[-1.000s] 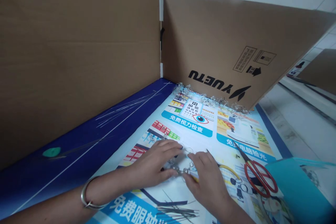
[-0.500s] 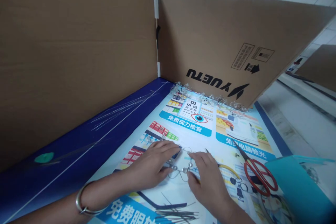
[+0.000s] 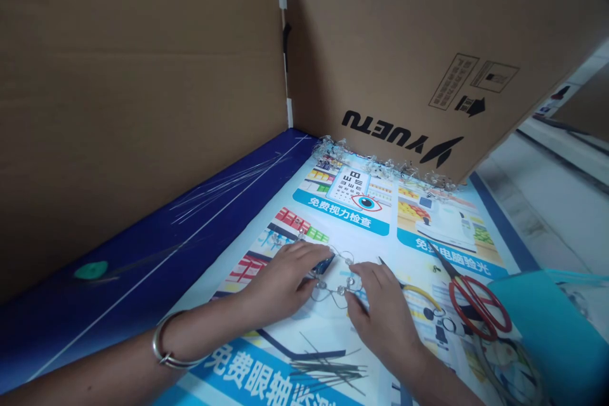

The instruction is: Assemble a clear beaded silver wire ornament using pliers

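A thin wire ring with clear beads lies between my hands on the printed sheet. My left hand, with a silver bangle on its wrist, has thumb and fingers closed on the ring's left side. At the ring's right edge is my right hand, its thumb and index finger close around the beaded wire. Pliers with a yellow handle lie partly under my right hand. Red-handled scissors rest further right. Short dark wires are spread below the ring.
Cardboard walls stand at the left and back. Clear beaded wire pieces line the back wall's foot. Long thin wires and a green piece lie on the blue strip. A teal sheet is at the right.
The camera view has shifted, so the walls and sheet appear slightly higher and further right. Both hands stay at the beaded ring, with little change in their hold.
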The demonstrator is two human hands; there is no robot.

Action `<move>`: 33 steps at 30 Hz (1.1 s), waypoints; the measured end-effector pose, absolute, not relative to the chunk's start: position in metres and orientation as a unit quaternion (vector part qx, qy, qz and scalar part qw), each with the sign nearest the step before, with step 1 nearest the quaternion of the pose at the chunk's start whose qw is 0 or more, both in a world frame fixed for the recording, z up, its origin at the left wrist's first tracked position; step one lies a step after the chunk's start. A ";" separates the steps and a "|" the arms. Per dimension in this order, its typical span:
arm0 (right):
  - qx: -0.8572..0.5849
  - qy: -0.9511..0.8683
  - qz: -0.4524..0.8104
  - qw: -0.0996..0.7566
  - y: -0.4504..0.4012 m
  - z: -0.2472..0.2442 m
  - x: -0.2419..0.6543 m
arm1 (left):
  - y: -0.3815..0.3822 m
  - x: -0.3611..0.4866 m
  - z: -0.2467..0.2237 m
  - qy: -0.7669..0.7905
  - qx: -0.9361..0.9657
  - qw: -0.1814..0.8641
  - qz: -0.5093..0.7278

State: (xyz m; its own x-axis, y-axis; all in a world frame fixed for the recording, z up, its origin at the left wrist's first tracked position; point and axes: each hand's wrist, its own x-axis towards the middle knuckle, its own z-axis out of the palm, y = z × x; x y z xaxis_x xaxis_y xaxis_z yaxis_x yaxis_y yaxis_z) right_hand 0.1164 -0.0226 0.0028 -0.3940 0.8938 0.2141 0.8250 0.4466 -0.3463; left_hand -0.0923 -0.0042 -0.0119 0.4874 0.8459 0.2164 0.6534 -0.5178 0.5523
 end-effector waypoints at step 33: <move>-0.502 -0.832 0.108 0.210 -0.022 0.003 0.122 | 0.007 -0.095 -0.004 0.457 0.834 0.169 0.260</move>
State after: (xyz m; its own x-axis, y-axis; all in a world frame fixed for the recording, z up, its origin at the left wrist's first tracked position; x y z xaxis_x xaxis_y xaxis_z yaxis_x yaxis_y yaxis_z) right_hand 0.1222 -0.0222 0.0031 -0.4083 0.8802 0.2419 0.7893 0.4736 -0.3908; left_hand -0.0954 0.0070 -0.0035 0.4470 0.8501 0.2786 0.6738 -0.5248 0.5202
